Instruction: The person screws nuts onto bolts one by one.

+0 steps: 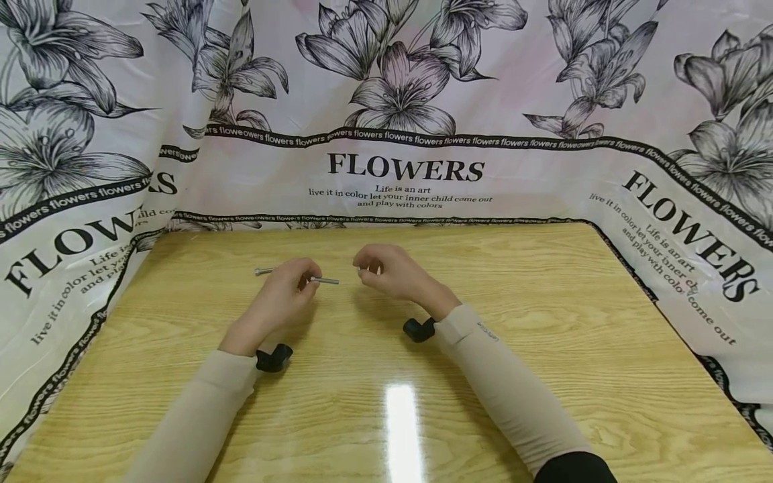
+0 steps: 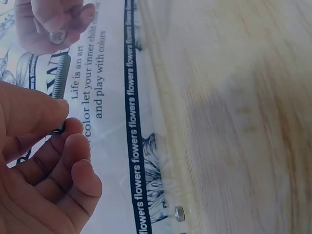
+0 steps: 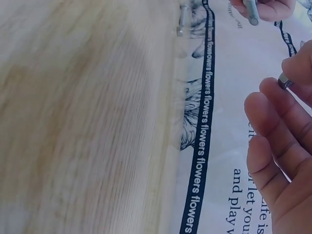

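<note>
Between the thumb and fingers of my left hand (image 1: 280,292), a silver threaded bolt (image 1: 326,280) is pinched, its shank pointing right. The left wrist view shows the bolt's thread (image 2: 61,75) clear of the fingertips, while the fingers partly cover its head. My right hand (image 1: 389,272) pinches a small metal nut (image 3: 284,80) between thumb and index finger. A gap separates the nut from the bolt's free end. Another bolt (image 1: 264,271) lies on the table just behind my left hand, partly hidden by it.
Under both hands is a wood-grain table (image 1: 513,282). A white floral cloth (image 1: 404,178) with printed lettering borders its back and sides. A small metal piece (image 2: 179,213) lies near the table's back edge. Black wrist mounts (image 1: 274,358) stick out below both wrists.
</note>
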Demonstrator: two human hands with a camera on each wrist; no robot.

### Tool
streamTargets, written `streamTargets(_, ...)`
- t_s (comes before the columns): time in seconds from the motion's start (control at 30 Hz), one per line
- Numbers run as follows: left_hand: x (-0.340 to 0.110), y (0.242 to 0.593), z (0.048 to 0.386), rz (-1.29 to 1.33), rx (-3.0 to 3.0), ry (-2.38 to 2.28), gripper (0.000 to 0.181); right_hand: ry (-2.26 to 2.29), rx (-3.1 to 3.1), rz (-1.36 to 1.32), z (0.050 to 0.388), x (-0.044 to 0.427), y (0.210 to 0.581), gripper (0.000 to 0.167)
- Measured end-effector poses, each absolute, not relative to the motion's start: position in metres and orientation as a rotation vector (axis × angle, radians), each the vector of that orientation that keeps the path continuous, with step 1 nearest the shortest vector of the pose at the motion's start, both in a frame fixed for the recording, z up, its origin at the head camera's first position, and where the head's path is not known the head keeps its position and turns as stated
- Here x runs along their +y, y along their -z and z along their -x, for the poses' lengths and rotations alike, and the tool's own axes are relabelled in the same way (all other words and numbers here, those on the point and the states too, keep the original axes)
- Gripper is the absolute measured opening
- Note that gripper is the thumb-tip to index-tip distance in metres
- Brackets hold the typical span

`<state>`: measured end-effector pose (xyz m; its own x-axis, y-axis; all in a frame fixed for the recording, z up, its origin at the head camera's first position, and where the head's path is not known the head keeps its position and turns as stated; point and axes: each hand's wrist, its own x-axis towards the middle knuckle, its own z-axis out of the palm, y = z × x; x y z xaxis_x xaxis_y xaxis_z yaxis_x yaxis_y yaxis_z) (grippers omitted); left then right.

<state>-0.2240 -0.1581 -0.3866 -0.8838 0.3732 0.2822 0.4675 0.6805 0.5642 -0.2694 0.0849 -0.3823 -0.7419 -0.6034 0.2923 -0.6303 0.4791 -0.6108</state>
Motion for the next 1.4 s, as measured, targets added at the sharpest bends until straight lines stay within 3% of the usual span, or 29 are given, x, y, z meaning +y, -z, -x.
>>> streamTargets(1.4, -0.128, 0.385, 0.219, 0.753, -2.504, 1.128, 0.007, -1.306, -2.422, -1.074, 0.248, 0.115, 0.386, 0.016)
